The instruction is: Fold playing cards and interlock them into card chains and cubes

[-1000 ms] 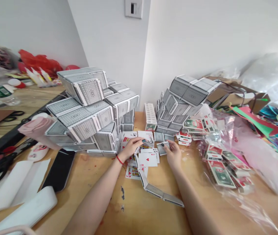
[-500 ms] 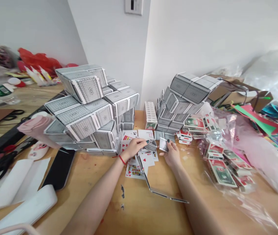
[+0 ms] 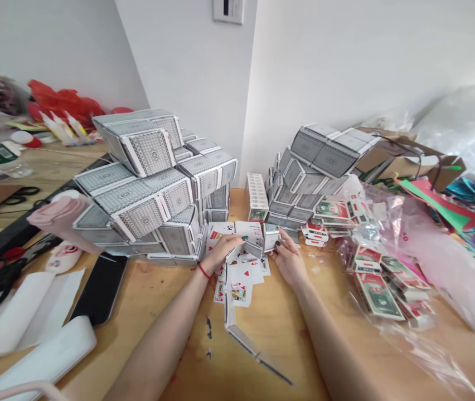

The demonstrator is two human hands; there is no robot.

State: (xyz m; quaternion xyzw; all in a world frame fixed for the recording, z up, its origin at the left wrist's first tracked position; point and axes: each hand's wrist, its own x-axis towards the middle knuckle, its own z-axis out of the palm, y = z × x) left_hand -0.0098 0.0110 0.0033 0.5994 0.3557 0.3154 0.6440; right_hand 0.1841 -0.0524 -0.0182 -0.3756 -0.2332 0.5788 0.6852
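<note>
My left hand, a red string on its wrist, pinches a long strip of joined playing cards. The strip's lower part curves toward me over the table, and a short grey-backed section sticks out right of my fingertips. My right hand has its fingers closed on a small folded playing card, held upright close to that section; I cannot tell whether they touch. Loose face-up playing cards lie underneath, hearts and kings among them.
Stacked card-box structures stand at left and right. Between them is a row of card packs. Bagged card packs lie at right. A black phone, scissors and a white tool are at left.
My right hand has moved left and slightly up, bringing the folded card close to the strip's end. The strip's hanging part has swung left and toward me.
</note>
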